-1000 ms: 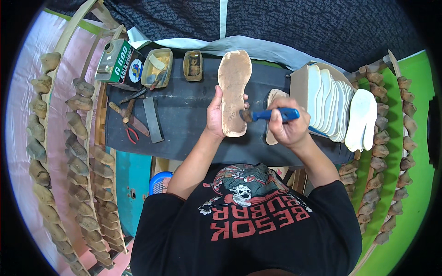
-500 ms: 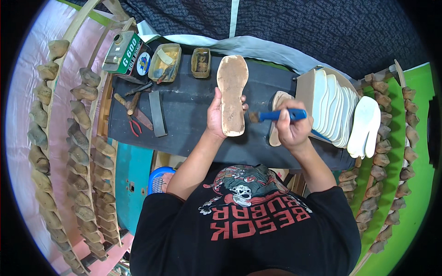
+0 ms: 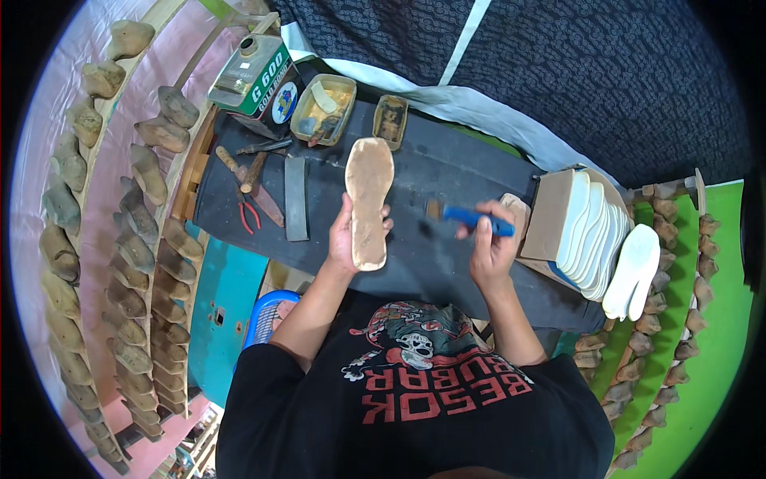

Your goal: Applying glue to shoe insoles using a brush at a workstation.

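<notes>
Hiding the palm of the gripping left hand (image 3: 342, 243), a brown sole (image 3: 369, 203) points lengthwise forward, wide end farthest; the right hand (image 3: 492, 252) pinches a blue-handled brush (image 3: 459, 215).

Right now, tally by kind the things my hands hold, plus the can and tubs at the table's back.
Sole in the left hand: 1 sole, left hand
Brush in the right hand: 1
Can: 1
Tubs: 2
Total: 5
</notes>
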Available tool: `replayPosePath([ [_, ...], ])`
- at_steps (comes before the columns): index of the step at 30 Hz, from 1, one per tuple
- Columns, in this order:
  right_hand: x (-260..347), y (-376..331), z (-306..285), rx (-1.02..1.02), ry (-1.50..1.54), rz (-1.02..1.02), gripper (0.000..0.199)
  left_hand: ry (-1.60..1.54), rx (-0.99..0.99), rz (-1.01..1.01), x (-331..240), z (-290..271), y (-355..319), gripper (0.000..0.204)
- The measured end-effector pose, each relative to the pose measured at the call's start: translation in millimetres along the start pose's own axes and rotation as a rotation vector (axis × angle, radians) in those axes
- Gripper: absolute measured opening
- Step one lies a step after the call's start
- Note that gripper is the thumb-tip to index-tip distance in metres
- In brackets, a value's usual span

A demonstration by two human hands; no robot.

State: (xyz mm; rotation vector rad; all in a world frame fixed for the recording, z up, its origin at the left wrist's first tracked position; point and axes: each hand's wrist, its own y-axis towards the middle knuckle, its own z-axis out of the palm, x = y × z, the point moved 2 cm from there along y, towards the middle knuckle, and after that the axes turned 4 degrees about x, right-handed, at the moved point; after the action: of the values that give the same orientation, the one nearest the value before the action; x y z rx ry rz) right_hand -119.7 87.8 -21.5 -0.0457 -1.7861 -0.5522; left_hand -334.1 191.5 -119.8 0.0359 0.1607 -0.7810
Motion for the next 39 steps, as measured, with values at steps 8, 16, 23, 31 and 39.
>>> replayPosePath([
  [8, -50.9, 93.7, 66.2, 0.169, -0.398, -0.082, 0.027, -0.097, -0.109, 0.004, -4.9, -13.9, -14.3, 0.058],
  [16, -106.1, 112.8, 108.3, 0.264, -0.678, -0.117, 0.042, -0.111, -0.13, -0.037, -12.7, -33.3, -13.8, 0.054],
  [23, -95.0, 115.7, 107.5, 0.348, -0.802, -0.081, 0.041, -0.085, 0.034, -0.06, -33.0, -40.1, -4.8, 0.053],
  [31, -73.4, 59.6, 76.1, 0.164, -0.716, -0.063, 0.045, -0.044, 0.018, -0.101, -38.3, -28.7, -2.0, 0.055],
  [39, -90.1, -128.8, 46.0, 0.335, -0.305, 0.618, 0.019, -0.087, 0.01, -0.124, -12.5, -36.5, -11.5, 0.051],
])
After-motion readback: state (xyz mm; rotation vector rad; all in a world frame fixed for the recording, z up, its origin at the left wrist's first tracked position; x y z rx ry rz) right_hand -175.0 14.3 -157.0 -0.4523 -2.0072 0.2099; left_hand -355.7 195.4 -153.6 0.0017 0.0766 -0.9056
